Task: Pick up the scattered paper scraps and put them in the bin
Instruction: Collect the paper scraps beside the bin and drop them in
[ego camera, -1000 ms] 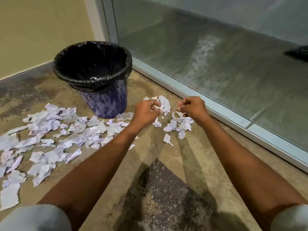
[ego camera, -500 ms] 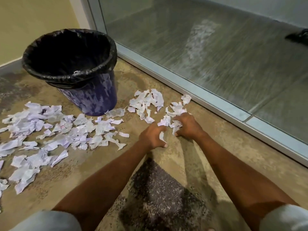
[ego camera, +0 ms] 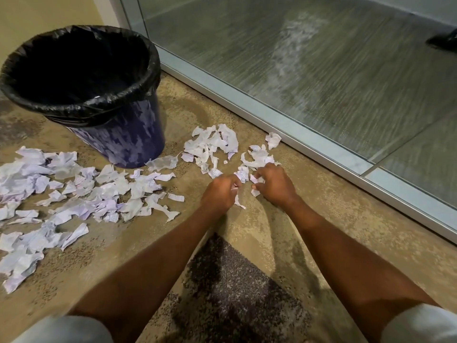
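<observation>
A wide spread of torn paper scraps is strewn over the floor at the far left, running from the left edge toward the middle. Behind it, a purple bin lined with a black bag is stood upright, its mouth open; only a small pale speck is seen at the near inner rim, the inside being too dark to tell more. Just right of the bin, a smaller cluster of scraps is laid on the floor, apart from the big spread. The left hand is lowered to the floor at the near edge of this cluster, its grip curled nearly closed, and a narrow strip of paper is seen poking out beneath the fingers. Whether more is gathered inside the fist cannot be told. Close beside it, the right hand is set down with fingers bent and drawn in, small scraps being pinched at the fingertips. Further scraps are left just beyond it, one piece lying near the metal door frame at the right.
</observation>
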### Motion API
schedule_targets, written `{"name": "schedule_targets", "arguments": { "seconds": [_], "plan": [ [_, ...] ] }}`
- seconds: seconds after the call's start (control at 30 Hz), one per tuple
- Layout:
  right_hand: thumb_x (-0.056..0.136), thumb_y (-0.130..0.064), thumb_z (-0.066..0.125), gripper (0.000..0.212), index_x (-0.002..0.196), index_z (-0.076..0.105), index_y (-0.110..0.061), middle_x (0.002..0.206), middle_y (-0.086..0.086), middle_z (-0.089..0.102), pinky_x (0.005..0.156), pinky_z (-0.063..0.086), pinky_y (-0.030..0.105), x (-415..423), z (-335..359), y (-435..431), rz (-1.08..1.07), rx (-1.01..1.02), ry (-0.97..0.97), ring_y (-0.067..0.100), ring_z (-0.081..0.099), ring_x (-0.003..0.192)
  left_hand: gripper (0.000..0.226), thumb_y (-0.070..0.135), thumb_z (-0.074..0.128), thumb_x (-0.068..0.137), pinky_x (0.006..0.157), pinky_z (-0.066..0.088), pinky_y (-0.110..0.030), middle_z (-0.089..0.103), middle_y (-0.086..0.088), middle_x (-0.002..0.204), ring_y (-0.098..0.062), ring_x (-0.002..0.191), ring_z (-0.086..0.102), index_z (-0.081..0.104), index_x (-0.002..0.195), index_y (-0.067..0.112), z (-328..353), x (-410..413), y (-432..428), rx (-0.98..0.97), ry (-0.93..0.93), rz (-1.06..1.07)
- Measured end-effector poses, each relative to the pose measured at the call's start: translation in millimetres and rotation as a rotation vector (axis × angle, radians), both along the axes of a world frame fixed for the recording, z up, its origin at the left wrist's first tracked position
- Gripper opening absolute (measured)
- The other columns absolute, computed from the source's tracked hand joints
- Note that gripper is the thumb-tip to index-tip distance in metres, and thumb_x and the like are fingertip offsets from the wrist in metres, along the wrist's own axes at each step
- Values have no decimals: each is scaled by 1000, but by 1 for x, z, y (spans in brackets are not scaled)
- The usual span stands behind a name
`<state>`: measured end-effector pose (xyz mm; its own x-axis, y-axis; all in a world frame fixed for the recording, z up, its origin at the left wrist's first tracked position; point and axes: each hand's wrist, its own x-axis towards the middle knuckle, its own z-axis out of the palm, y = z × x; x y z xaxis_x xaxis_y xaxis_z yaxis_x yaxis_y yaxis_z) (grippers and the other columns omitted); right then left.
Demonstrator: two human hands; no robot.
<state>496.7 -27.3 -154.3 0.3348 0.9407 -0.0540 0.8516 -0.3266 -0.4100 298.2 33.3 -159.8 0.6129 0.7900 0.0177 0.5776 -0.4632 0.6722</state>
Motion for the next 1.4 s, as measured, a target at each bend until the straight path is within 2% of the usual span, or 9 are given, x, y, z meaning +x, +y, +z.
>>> {"name": "schedule_targets", "arguments": {
  "seconds": [0.3,0.47,0.63,0.7,0.8,0.93,1.07,1.27,1.4],
  "plan": [
    [80,-17,85,9,80,77,-21,84,-4,76,71,60,37,0,5,8,-111,18,184,19,71,75,59,21,72,97,100,55,-43,50,-5,139,-27,123,59,52,153,25,3,27,17,1,211,-73],
    [87,-17,83,7,88,79,-22,89,-7,75,59,43,19,17,23,22,-275,112,308,4,65,72,42,29,74,97,101,54,-42,53,-7,136,-29,125,58,65,138,27,1,37,22,39,274,-47],
    [87,-13,75,14,97,76,-23,100,0,77,74,58,35,35,32,41,-312,151,301,22,72,87,21,28,73,98,94,54,-39,58,-5,128,-28,118,62,71,118,22,3,40,24,41,258,-13],
    [88,-18,76,27,114,74,-21,120,6,73,84,56,37,39,28,48,-269,115,253,27,70,104,17,29,74,97,92,54,-37,61,-5,124,-26,114,63,71,112,20,3,37,24,26,212,-16],
    [80,-52,84,72,141,57,-26,150,12,51,99,49,42,39,23,58,-157,-60,141,32,50,135,20,29,76,95,95,52,-38,64,-6,123,-24,113,62,71,111,18,2,28,23,-17,97,-18],
    [61,-78,84,108,153,42,-40,156,14,36,105,47,49,33,14,66,-28,-233,-4,38,35,144,18,27,81,88,91,51,-37,70,-3,110,-21,106,63,75,101,17,4,15,27,-64,-10,-24],
    [68,-67,85,85,143,57,-39,147,11,44,105,49,45,28,2,77,-29,-196,5,37,40,138,17,32,84,84,89,52,-40,70,4,102,-11,94,59,72,92,24,0,3,26,-95,33,-73],
    [80,-32,82,43,121,73,-18,117,14,62,82,50,35,27,-8,82,3,-103,77,32,61,106,64,58,94,64,87,49,-35,56,0,113,-18,102,55,69,111,22,0,1,10,-126,187,-128],
    [74,-27,75,20,92,74,-19,93,11,70,72,56,37,27,-15,80,3,-53,124,32,69,86,34,32,87,82,85,54,-40,58,-5,111,-28,103,61,71,107,17,-2,8,1,-7,209,-119]
  ]
}}
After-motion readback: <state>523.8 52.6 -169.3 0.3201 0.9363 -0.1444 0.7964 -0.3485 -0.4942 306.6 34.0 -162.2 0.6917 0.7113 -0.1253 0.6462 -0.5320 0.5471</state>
